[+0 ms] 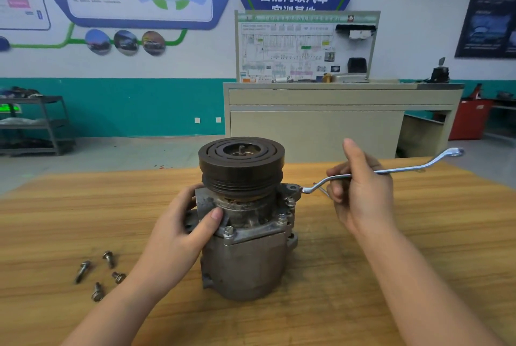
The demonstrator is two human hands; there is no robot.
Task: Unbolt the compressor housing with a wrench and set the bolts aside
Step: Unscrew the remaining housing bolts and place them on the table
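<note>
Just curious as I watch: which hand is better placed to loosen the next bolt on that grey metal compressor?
The right hand, probably. It already grips the silver offset ring wrench, whose near end sits at the grey metal compressor's upper right flange. The left hand is steadying the housing.

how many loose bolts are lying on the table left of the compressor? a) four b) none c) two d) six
a: four loose bolts lie on the table to the left of the compressor, near the left hand that holds it.
</note>
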